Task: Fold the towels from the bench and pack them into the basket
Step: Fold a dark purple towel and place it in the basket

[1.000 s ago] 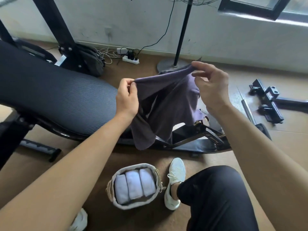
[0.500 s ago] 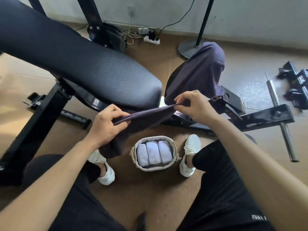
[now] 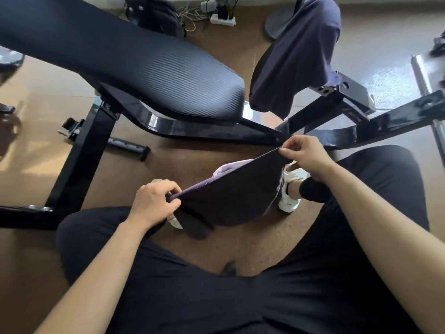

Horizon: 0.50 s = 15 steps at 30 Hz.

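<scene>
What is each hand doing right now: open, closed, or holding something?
Left hand: closed, pinching one top corner of the dark towel.
Right hand: closed, pinching the other top corner of the same towel.

Ahead of you, a white power strip (image 3: 222, 20) with plugs and tangled cables lies on the brown floor (image 3: 212, 251), between a black bag (image 3: 160, 16) and a round stand base (image 3: 277, 26). Your white sneaker (image 3: 289, 201) rests on the floor, and a metal bar (image 3: 425, 75) lies far right.

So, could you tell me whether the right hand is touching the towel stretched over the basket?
Touching. The head view shows the right hand pinching a corner of the stretched towel between thumb and fingertips.
</scene>
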Motion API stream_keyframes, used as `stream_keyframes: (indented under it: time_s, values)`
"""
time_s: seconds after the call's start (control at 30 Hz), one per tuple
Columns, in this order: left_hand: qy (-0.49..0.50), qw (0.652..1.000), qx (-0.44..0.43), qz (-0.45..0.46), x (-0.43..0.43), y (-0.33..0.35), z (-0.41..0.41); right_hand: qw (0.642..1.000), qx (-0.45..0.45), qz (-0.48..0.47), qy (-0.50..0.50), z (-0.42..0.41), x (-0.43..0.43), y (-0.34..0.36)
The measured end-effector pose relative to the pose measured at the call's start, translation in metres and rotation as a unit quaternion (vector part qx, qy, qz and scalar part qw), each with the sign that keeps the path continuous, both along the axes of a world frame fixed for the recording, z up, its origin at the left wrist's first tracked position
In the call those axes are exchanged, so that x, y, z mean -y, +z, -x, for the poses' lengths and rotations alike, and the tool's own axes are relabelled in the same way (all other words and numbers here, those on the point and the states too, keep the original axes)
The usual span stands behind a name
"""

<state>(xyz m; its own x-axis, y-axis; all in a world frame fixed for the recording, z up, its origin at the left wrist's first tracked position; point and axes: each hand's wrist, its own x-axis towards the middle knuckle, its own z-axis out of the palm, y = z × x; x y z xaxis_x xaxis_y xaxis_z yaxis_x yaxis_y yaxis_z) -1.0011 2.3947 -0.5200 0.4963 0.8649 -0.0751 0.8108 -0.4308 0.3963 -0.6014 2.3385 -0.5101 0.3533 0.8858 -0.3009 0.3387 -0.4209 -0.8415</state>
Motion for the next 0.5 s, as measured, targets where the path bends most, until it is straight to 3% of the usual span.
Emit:
stream_keyframes:
  time_s: [0.13,0.3,0.4,0.5]
  values:
    - [0.095,0.991,0.044,0.086,0.004,-0.007,0.000,0.998,-0.041,-0.004,-0.049,-0.002,0.007,-0.007]
    - [0.164,0.945,0.202,0.198,0.000,-0.009,-0.004,0.996,0.029,-0.031,-0.074,-0.008,0.008,-0.015]
    - [0.159,0.923,0.270,0.224,0.003,-0.004,-0.014,0.997,0.052,-0.049,-0.030,-0.001,0.008,-0.009]
    - [0.124,0.922,0.296,0.216,0.012,0.011,-0.036,0.993,0.073,-0.074,0.049,0.021,0.012,0.002]
